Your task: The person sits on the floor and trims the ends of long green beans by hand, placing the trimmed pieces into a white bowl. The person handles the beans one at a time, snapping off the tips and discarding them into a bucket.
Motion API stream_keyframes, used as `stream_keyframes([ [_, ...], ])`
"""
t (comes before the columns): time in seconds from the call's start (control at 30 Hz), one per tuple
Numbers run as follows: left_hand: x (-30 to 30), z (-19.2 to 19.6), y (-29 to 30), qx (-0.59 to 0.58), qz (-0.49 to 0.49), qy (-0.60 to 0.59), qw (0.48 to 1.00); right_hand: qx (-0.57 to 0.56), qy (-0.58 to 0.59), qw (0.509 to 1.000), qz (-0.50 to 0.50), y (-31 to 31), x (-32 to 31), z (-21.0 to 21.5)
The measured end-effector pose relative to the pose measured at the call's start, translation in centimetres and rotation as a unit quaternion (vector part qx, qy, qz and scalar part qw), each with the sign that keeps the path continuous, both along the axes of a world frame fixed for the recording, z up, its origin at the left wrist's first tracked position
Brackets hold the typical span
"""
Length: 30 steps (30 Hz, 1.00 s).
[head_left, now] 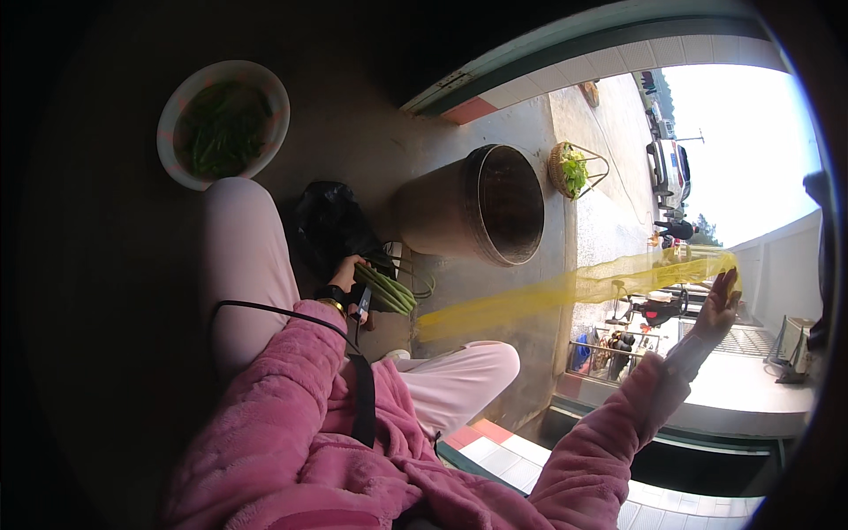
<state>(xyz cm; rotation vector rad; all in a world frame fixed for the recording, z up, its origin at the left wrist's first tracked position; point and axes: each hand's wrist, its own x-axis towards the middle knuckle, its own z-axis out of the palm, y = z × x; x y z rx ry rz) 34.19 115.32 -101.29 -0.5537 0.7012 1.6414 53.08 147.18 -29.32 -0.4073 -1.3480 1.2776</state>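
My left hand [345, 273] is closed around a bunch of long green stems [385, 289], whose cut ends point right. A crumpled black plastic bag [329, 216] lies just beyond that hand. Stretched far out to the right, my right hand [723, 305] is closed on one end of a long, thin, see-through yellow strip [548, 291]. The strip trails leftward in the air, blurred, toward the green stems. Whether it is film or netting I cannot tell.
A pale basin [281, 119] of leafy greens stands at the far left. Ahead is a large dark bucket [433, 208], with a wicker basket [556, 170] of greens beyond it. A doorway opens at the right onto a yard with a white car [671, 170] and a person [676, 230].
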Motion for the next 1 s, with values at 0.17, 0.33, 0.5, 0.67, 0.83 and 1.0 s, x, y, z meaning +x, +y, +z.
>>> stream_keyframes([
  [0.17, -1.3, 3.0, -0.5, 0.02, 0.029, -0.004, 0.999, 0.231, -0.096, 0.962, -0.109, -0.1, -2.9, 0.5],
  [0.33, -2.5, 3.0, -1.4, -0.029, 0.083, -0.073, 0.994, 0.218, 0.112, 0.968, -0.051, -2.8, -8.2, 0.5],
  [0.5, -3.0, 3.7, -2.4, -0.09, 0.13, -0.093, 0.983, 0.124, -0.051, 0.991, 0.007, 0.9, -11.0, -15.6],
  [0.67, -3.5, 4.5, -2.7, -0.142, 0.09, -0.031, 0.985, 0.147, -0.714, 0.684, -0.023, -1.1, -9.9, -35.5],
  [0.83, -3.9, 4.5, -3.0, -0.142, 0.092, -0.052, 0.984, 0.08, -0.54, 0.838, 0.013, -6.3, -7.9, -36.5],
  [1.0, -4.3, 4.3, -3.5, -0.141, 0.055, -0.039, 0.988, -0.07, -0.515, 0.815, 0.257, -11.7, -8.6, -46.9],
])
